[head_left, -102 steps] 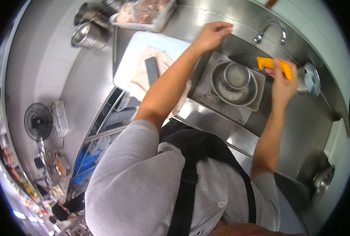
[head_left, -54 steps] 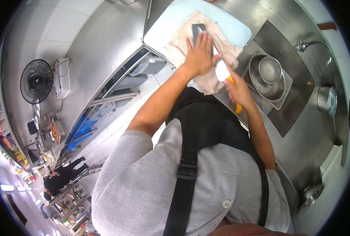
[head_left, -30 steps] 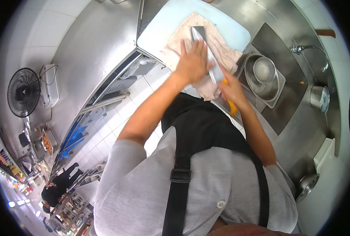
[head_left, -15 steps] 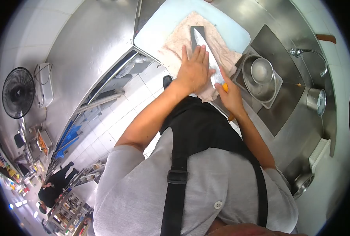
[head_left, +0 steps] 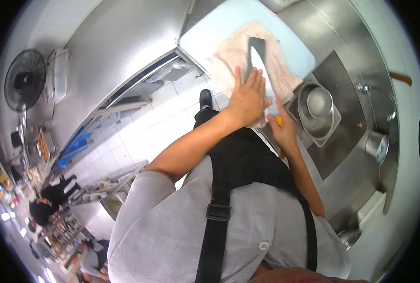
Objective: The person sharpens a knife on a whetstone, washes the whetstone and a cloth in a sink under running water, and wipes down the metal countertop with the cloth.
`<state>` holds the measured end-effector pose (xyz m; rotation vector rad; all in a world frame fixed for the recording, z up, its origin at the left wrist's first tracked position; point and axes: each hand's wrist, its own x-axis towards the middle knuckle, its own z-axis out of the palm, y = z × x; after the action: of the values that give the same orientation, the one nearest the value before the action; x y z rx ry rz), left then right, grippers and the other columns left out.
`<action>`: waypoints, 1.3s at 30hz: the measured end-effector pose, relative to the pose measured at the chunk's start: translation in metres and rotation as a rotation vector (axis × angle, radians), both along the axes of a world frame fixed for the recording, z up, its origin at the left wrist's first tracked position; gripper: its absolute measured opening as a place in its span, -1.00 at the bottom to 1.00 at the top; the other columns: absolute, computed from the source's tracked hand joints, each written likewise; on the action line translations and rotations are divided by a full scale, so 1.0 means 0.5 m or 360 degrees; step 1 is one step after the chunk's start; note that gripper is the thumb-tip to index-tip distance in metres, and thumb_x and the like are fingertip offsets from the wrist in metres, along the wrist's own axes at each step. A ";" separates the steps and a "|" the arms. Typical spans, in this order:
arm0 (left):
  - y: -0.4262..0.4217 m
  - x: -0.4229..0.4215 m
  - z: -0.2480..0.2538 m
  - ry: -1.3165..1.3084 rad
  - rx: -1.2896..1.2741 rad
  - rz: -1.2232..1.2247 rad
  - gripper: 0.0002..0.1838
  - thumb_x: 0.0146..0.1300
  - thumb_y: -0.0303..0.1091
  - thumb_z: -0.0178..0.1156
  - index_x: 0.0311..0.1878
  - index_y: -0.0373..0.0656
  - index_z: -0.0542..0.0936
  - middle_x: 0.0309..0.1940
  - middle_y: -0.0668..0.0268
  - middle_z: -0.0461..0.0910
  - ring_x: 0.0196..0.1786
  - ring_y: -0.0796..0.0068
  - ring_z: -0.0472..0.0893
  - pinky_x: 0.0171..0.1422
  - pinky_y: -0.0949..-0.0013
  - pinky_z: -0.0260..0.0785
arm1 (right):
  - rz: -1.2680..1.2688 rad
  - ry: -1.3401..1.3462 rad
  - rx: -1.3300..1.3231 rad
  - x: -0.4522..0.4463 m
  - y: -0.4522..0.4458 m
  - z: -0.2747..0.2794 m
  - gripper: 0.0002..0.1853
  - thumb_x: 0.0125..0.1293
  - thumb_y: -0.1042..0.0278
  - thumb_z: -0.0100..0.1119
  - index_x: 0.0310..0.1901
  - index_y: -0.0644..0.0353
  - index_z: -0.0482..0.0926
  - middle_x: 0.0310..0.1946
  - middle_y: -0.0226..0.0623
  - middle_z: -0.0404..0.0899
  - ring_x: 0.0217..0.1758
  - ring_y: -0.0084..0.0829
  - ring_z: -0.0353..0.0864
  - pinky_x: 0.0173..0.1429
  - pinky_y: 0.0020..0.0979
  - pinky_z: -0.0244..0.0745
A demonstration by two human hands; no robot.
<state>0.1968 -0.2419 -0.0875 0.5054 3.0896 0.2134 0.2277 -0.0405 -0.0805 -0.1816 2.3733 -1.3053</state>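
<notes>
- While the right hand point(head_left: 284, 131) grasps the orange handle point(head_left: 279, 120), fingers curled around it, the knife point(head_left: 255, 60) points away from the body; handle grip presumably there to steer the blade.
- Left hand point(head_left: 247, 104): fingers extended, not clenched, laid flat over the blade; probably to spread pressure and fix its angle. Exact thumb contact: cannot tell.
- Knife location: blade front over the dark stone point(head_left: 260, 42), lying slantwise along it, tip short of the far end.
- Stone sits on a crumpled pink cloth point(head_left: 228, 61), likely so it won't slide.
- Cloth spread on a pale cutting board point(head_left: 292, 43), near edge draping off toward the apron point(head_left: 247, 165); board probably gives a flat base.
- Right of board: sink point(head_left: 349, 111) with a small bowl point(head_left: 319, 103) nested in a larger one, perhaps to save room.
- Beyond the sink: faucet point(head_left: 365, 88), metal pot point(head_left: 371, 144).
- Far left: fan point(head_left: 25, 79), co-worker in black point(head_left: 48, 203).
</notes>
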 end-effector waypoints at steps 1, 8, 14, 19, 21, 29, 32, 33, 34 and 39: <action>-0.004 -0.001 0.005 -0.0029 0.0078 0.0016 -0.19 0.47 0.18 0.05 0.43 -0.43 0.45 0.53 -0.11 0.33 0.65 -0.03 0.19 0.55 -0.65 -0.20 | 0.0052 0.0167 0.0034 -0.032 -0.001 -0.013 -0.32 0.42 0.32 0.26 0.55 0.19 0.32 0.37 0.13 0.52 0.41 -0.02 0.56 0.44 -0.19 0.42; -0.082 -0.258 -0.034 0.0148 0.0002 0.0189 -0.61 0.26 0.01 0.26 -0.06 -0.05 0.82 0.26 -0.09 0.60 0.48 -0.21 0.38 0.39 -0.84 -0.19 | 0.0206 0.0314 0.0012 -0.292 -0.110 -0.080 -0.34 0.46 0.37 0.21 0.56 0.16 0.32 0.28 0.01 0.59 0.15 -0.23 0.57 0.20 -0.29 0.44; 0.052 -0.005 -0.067 0.0229 0.0441 0.0419 -0.34 0.36 0.08 0.12 0.30 -0.26 0.63 0.56 -0.01 0.33 0.69 -0.22 0.01 0.56 -0.70 -0.51 | 0.0178 -0.0061 0.0187 -0.074 0.023 -0.043 -0.33 0.49 0.34 0.22 0.59 0.06 0.30 0.17 -0.06 0.65 -0.28 -0.41 0.61 -0.22 -0.40 0.53; -0.027 -0.158 -0.048 -0.0003 0.0381 0.0477 -0.28 0.43 0.13 0.09 0.41 -0.29 0.53 0.55 -0.03 0.31 0.70 -0.18 -0.02 0.55 -0.69 -0.59 | 0.0611 0.0899 0.0241 -0.298 0.003 -0.176 -0.35 0.51 0.29 0.21 0.58 0.11 0.31 0.37 0.11 0.54 0.18 -0.23 0.64 0.25 -0.27 0.51; -0.063 -0.216 -0.025 -0.0041 0.0342 0.0566 -0.27 0.41 0.12 0.11 0.39 -0.33 0.54 0.53 -0.03 0.34 0.70 -0.19 -0.03 0.57 -0.67 -0.62 | 0.0481 0.0507 0.0193 -0.323 -0.059 -0.135 -0.36 0.52 0.30 0.18 0.59 0.10 0.30 0.39 0.13 0.52 0.25 -0.23 0.61 0.33 -0.27 0.44; 0.056 -0.019 -0.082 0.0041 0.0466 0.0565 -0.27 0.29 0.01 0.21 0.36 -0.41 0.54 0.52 0.00 0.35 0.71 -0.18 -0.06 0.58 -0.65 -0.67 | 0.0527 0.0501 -0.0130 -0.079 0.020 -0.102 -0.37 0.53 0.36 0.13 0.57 0.27 0.27 0.48 0.19 0.38 0.52 -0.06 0.43 0.57 -0.24 0.24; 0.027 -0.086 -0.065 -0.0025 0.0346 0.0573 -0.23 0.31 0.05 0.19 0.41 -0.37 0.50 0.56 0.03 0.29 0.72 -0.17 -0.11 0.55 -0.68 -0.68 | 0.0790 0.1021 0.0049 -0.213 0.029 -0.170 -0.37 0.54 0.31 0.15 0.58 0.22 0.28 0.44 0.16 0.45 0.41 -0.17 0.54 0.45 -0.26 0.39; -0.004 -0.126 -0.054 -0.0083 0.0391 0.0614 -0.24 0.32 0.06 0.18 0.42 -0.36 0.49 0.57 0.02 0.28 0.72 -0.17 -0.12 0.55 -0.68 -0.68 | 0.0728 0.0779 0.0070 -0.258 0.002 -0.162 -0.37 0.54 0.30 0.14 0.58 0.21 0.28 0.43 0.15 0.47 0.38 -0.19 0.56 0.42 -0.27 0.40; -0.041 -0.165 -0.042 -0.0144 0.0437 0.0642 -0.24 0.33 0.06 0.17 0.42 -0.35 0.49 0.57 0.02 0.27 0.72 -0.18 -0.13 0.56 -0.67 -0.67 | 0.0650 0.0536 0.0094 -0.280 -0.041 -0.130 -0.37 0.55 0.29 0.14 0.58 0.20 0.28 0.42 0.13 0.48 0.35 -0.21 0.58 0.40 -0.28 0.42; -0.051 -0.160 -0.029 -0.0281 0.0453 0.0637 -0.18 0.34 0.10 0.14 0.50 -0.34 0.39 0.59 0.01 0.23 0.73 -0.17 -0.13 0.55 -0.68 -0.66 | 0.0625 0.0721 0.0076 -0.251 -0.062 -0.118 -0.38 0.57 0.30 0.14 0.58 0.23 0.27 0.36 0.08 0.55 0.26 -0.20 0.60 0.40 -0.29 0.40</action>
<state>0.1169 -0.2674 -0.1020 -0.1369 2.9612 0.6651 0.1024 -0.0713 -0.1397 -0.9659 2.5410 -1.1002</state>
